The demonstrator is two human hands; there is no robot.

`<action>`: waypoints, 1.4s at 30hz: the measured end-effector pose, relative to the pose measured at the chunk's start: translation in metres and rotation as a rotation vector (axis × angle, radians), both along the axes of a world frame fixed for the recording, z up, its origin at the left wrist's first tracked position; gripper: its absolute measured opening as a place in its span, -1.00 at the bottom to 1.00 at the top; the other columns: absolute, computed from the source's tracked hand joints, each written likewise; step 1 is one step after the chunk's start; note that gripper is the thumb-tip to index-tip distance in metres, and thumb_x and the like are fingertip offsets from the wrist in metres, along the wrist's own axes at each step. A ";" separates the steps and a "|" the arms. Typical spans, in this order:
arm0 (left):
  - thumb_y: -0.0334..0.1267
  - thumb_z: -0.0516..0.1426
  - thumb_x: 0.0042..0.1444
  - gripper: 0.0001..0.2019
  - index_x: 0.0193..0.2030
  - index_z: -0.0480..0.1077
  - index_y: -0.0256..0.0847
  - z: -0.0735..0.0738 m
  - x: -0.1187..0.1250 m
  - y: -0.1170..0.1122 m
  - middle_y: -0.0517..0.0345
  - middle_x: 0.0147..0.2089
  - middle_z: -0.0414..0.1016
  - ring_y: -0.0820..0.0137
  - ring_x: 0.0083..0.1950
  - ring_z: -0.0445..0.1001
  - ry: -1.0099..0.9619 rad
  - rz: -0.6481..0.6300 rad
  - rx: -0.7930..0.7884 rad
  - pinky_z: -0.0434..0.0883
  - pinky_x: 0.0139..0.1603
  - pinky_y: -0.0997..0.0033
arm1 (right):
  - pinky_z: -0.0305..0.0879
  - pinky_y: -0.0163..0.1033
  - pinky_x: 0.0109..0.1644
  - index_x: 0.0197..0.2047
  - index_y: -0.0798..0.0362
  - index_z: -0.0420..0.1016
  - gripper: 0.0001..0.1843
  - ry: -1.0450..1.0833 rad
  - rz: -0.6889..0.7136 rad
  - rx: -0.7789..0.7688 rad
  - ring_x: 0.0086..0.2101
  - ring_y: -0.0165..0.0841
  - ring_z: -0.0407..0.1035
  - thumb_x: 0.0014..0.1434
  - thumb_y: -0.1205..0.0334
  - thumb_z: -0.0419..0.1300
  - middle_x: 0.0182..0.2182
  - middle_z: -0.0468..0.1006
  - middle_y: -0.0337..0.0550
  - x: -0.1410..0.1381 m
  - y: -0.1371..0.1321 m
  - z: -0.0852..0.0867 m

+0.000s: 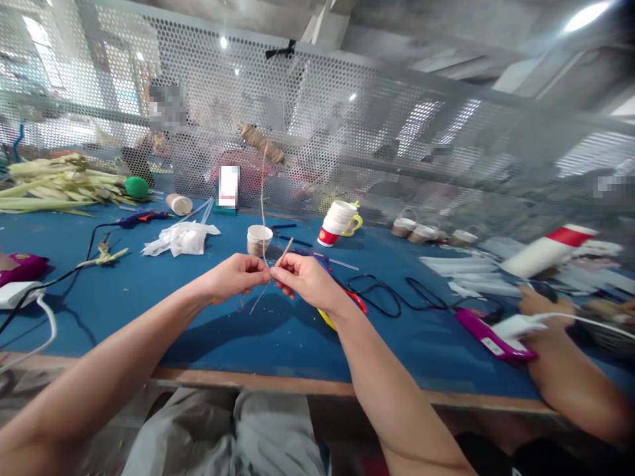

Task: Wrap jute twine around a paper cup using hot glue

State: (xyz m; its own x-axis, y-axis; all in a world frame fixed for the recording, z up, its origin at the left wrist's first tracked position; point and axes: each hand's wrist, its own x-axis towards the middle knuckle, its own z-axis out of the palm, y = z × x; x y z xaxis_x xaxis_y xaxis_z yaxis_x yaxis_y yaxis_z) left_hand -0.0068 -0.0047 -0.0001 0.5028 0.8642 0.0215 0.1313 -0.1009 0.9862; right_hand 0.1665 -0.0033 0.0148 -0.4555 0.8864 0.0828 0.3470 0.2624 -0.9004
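In front of me, over the blue table, both hands meet with fingertips almost touching. Pinched shut, my left hand (242, 274) holds the twine (262, 198), which runs up to a brown spool (262, 143) on the mesh panel. My right hand (303, 274) is closed on a thin tan stick (289, 247) that slants up between thumb and fingers. A loose thin end hangs below the fingertips; whether it belongs to the twine or the stick I cannot tell. Just behind the hands stands a small paper cup (259, 237) with a brown wrapped lower part.
Scissors (328, 318) with red and yellow handles lie partly under my right forearm. Stacked cups (338, 221), a glue gun (143, 218), white plastic (182, 238) and pale husks (54, 182) sit around. Cables and a purple power strip (493, 336) lie right, near another person's arm (578, 370).
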 end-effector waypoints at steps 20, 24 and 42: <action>-0.09 0.20 -0.07 -0.69 -0.48 0.26 -0.33 0.005 -0.003 -0.001 0.38 -0.62 0.06 0.67 -0.62 -0.06 -0.197 -0.196 -0.210 -0.16 -0.58 0.51 | 0.13 -0.43 -0.63 -0.42 0.11 0.28 -0.74 0.121 0.099 -0.066 -0.66 -0.58 0.20 0.02 0.09 0.19 -0.61 0.34 -0.35 0.003 -0.001 0.001; -0.10 0.21 -0.07 -0.69 -0.48 0.27 -0.33 0.003 -0.004 0.000 0.38 -0.62 0.05 0.66 -0.62 -0.06 -0.215 -0.219 -0.228 -0.16 -0.58 0.51 | 0.14 -0.43 -0.62 -0.42 0.11 0.28 -0.75 0.119 0.112 -0.069 -0.65 -0.58 0.22 0.03 0.09 0.19 -0.61 0.35 -0.34 0.004 -0.001 0.001; -0.13 0.14 -0.04 -0.75 -0.44 0.28 -0.32 0.003 0.000 -0.002 0.33 -0.55 0.15 0.65 -0.59 0.02 -0.081 -0.079 -0.066 -0.02 -0.59 0.55 | 0.13 -0.42 -0.62 -0.42 0.11 0.28 -0.71 0.032 -0.012 -0.056 -0.64 -0.57 0.21 -0.01 0.07 0.23 -0.62 0.34 -0.34 0.001 0.000 0.003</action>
State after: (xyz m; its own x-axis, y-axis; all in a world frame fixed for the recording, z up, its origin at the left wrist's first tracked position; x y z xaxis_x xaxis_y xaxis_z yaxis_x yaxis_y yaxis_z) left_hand -0.0070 -0.0069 0.0024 0.5679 0.8230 0.0091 0.0455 -0.0424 0.9981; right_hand 0.1670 -0.0037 0.0176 -0.4428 0.8954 0.0475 0.3209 0.2077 -0.9240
